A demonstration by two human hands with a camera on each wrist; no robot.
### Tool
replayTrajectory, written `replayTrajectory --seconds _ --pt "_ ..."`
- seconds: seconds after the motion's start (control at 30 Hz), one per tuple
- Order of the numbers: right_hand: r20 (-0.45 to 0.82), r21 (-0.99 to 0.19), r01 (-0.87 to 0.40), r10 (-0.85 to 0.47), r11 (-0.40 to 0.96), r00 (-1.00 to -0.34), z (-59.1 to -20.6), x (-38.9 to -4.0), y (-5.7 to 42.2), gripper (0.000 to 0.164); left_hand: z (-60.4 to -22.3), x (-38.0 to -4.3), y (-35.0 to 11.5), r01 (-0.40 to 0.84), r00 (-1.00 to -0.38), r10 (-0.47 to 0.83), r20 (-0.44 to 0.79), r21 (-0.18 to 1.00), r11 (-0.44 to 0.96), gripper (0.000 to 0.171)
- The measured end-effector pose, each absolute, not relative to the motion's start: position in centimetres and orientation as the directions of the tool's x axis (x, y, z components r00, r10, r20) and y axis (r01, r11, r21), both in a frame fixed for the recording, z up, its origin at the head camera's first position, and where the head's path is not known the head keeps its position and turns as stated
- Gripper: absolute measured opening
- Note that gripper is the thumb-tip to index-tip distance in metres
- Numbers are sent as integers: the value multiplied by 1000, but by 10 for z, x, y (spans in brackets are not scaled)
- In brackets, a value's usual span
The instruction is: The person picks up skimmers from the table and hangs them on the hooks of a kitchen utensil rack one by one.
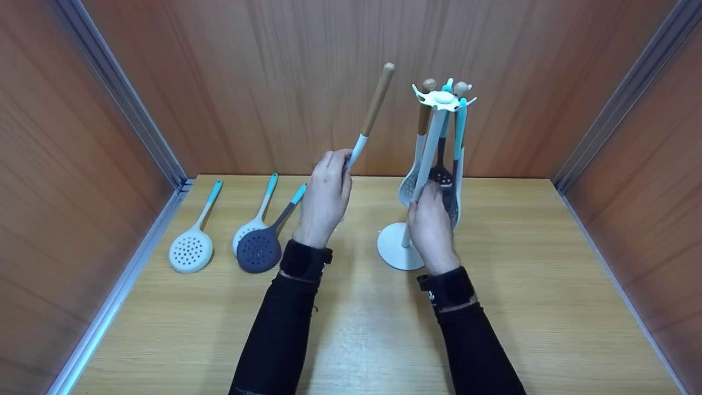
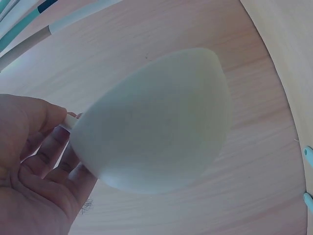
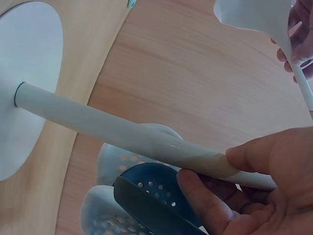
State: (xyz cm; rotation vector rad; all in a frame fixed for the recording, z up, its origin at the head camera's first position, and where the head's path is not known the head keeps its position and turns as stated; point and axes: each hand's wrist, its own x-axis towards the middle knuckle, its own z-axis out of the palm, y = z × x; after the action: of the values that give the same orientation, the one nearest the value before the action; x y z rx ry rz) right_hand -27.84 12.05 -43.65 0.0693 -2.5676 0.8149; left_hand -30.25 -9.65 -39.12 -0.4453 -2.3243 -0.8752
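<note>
My left hand [image 1: 326, 189] holds a white ladle [image 2: 156, 122] by its white neck. Its wooden handle points upward, and its smooth bowl is hidden behind the hand in the head view. My right hand [image 1: 430, 225] grips the white pole of a utensil stand [image 1: 430, 156], thumb on one side and fingers on the other. Several utensils hang from the hooks at its top, with wooden or turquoise handles. Among them are a white perforated head [image 1: 407, 189] and a dark perforated head [image 1: 440, 174]. The right hand partly covers the lower heads.
To the left on the wooden table lie a white skimmer [image 1: 190, 250], a second white skimmer [image 1: 254, 224] and a dark skimmer [image 1: 259, 250] overlapping it. The stand's round base [image 1: 392, 247] rests on the table. Wooden panels [image 1: 274, 82] enclose the back and sides.
</note>
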Motion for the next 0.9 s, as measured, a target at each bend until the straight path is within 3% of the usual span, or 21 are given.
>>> replayTrajectory --seconds 0.7,0.9 --pt "324 -590 -101 120 801 -938 -432 -279 120 61 -390 -300 -89 501 -755 118 645 451 739 31" --pt "422 -541 -172 89 823 -902 -437 -279 121 60 -391 -300 -87 533 -726 133 675 429 729 29"
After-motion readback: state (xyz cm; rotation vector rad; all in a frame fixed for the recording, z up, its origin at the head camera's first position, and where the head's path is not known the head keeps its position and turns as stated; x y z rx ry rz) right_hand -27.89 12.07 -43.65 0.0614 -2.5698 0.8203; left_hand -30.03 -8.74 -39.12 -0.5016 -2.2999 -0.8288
